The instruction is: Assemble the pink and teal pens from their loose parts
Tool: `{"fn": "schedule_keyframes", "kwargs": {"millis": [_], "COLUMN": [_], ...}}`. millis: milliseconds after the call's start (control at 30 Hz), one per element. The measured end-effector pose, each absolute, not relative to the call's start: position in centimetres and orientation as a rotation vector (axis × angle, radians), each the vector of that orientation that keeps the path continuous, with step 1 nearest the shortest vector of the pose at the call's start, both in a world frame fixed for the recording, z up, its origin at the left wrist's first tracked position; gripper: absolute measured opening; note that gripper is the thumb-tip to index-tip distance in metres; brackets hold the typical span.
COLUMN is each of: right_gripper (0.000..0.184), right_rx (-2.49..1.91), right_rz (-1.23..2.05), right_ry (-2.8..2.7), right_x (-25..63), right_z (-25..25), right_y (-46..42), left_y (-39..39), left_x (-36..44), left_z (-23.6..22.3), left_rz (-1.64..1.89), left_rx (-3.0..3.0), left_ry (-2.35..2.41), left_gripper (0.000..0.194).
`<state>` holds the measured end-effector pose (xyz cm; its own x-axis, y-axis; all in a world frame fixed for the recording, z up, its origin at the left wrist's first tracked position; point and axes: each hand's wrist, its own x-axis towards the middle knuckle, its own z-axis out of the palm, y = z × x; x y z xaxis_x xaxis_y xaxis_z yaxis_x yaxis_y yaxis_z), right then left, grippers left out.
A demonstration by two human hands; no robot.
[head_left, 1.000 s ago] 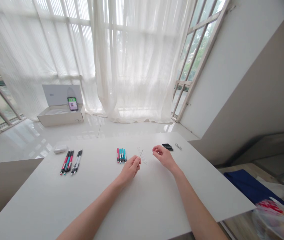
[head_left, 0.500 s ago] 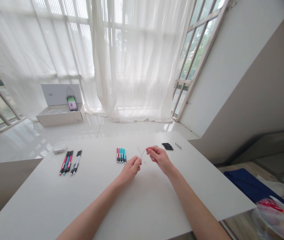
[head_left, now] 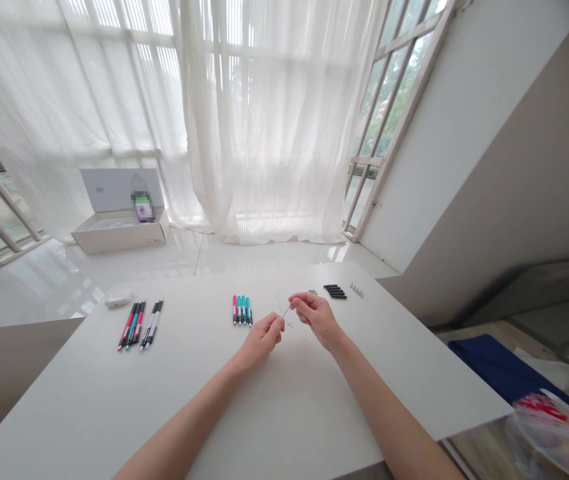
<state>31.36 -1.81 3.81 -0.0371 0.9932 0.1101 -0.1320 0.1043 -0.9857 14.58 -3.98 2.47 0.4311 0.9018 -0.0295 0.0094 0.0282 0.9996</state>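
The pen barrels [head_left: 239, 309] are red and teal, the tubes [head_left: 335, 292] black, the rod [head_left: 287, 311] grey, the tabletop [head_left: 284, 400] white

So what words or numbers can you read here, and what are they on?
None can be read clearly.
White box: small marks on its front, too small to read.
Raised lid: a faint grey mark, unreadable.
Coloured patch in front of the lid: blurred into squares, unreadable.
Short coloured barrels and longer pens: any print is too small to read.
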Motion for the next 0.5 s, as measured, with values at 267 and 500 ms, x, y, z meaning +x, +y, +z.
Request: {"fn": "schedule_keyframes", "kwargs": {"millis": [267,500], "right_gripper": [0.030,0.027], "right_rx": [-1.008,-1.102], "right_rz": [1.209,1.226], "right_ry": [-1.188,-1.385], "right_x": [31.55,31.19], "right_z": [3.92,4.14], "right_y": [-1.79,-2.19], "left_y": [-3.90,-4.19], "left_x": [14.60,14.37], "left_z": [2.24,2.58], "left_rz": [0.849,0.818], "left_rx": [1.376,1.286], "left_ry": [0.897,0.827], "left_gripper": [0.030,0.032]}}
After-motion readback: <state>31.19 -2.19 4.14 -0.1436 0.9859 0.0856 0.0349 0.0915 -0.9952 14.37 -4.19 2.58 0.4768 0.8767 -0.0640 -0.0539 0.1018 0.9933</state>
